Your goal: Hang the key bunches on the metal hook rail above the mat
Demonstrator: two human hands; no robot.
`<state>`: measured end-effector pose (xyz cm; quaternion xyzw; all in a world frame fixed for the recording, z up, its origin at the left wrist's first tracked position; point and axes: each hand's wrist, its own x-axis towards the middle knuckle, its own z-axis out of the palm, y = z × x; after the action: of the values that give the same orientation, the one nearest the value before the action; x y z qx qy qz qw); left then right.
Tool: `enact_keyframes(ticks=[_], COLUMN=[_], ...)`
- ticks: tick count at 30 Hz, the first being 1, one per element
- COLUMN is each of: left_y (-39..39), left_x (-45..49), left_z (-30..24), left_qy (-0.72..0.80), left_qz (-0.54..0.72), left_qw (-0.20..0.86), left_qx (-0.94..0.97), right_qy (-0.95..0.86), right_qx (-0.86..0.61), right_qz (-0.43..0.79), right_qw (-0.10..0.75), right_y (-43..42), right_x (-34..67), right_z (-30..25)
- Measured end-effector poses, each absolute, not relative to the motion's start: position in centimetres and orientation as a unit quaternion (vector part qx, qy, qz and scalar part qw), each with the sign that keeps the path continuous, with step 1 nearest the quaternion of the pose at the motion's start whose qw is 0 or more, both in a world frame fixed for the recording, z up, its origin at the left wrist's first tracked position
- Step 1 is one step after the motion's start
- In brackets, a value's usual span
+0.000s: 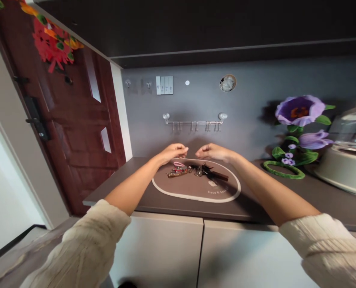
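Observation:
My left hand (175, 151) hovers above the back left part of a brown oval mat (183, 189) with a pale rim, its fingers curled and pressed together. Facing it across a small gap is my right hand (213, 152), bent at the wrist, with fingers drawn together too. What either hand pinches, if anything, is too small to make out. Beneath them on the mat lies a bunch of keys (200, 171) with a dark brown strap (220, 176). Left of it, near my left hand, are colourful key charms (178, 171), one with a pink loop.
On the wall behind hangs a rail with several small hooks (192, 123). A purple fabric flower (300, 112) with a green coiled base stands on the right of the counter, beside a white, clear-topped appliance (342, 164). A dark cabinet (225, 28) overhangs the counter.

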<state>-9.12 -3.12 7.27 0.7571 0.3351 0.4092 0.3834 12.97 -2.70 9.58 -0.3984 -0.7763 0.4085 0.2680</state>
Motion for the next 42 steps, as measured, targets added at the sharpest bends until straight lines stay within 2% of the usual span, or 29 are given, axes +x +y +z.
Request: enact_keyframes(ticks=[3, 5, 10, 18, 26, 36, 42], left_y=[-3.9, -4.5, -5.2, -4.5, -4.3, -4.2, -3.7], left_x=[-8.9, -8.6, -8.4, -10.1, -10.2, -10.3, -10.6], left_z=[7.9, 8.0, 6.5, 2.8, 2.0, 2.3, 2.7], left_qy=[0.264, 0.242, 0.337, 0.339, 0.268, 0.238, 0.274], left_qz=[0.448, 0.456, 0.478, 0.469, 0.431, 0.444, 0.522], left_qw=[0.471, 0.498, 0.509, 0.597, 0.684, 0.690, 0.605], left_qx=[0.712, 0.697, 0.632, 0.555, 0.524, 0.520, 0.534], right_qy=[-0.747, -0.726, -0.655, -0.601, -0.604, -0.603, -0.611], right_qx=[-0.370, -0.328, -0.331, -0.302, -0.251, -0.262, -0.255], right_qz=[0.486, 0.532, 0.590, 0.670, 0.702, 0.693, 0.676], right_qw=[0.262, 0.288, 0.337, 0.313, 0.282, 0.296, 0.324], right_y=[-3.6, -4.0, -4.4, -4.2, -4.0, -4.0, -4.0], right_x=[12.6, 12.2, 11.1, 11.8, 11.9, 11.8, 11.3], right_z=[10.5, 10.4, 8.1, 3.7, 2.9, 3.0, 3.5])
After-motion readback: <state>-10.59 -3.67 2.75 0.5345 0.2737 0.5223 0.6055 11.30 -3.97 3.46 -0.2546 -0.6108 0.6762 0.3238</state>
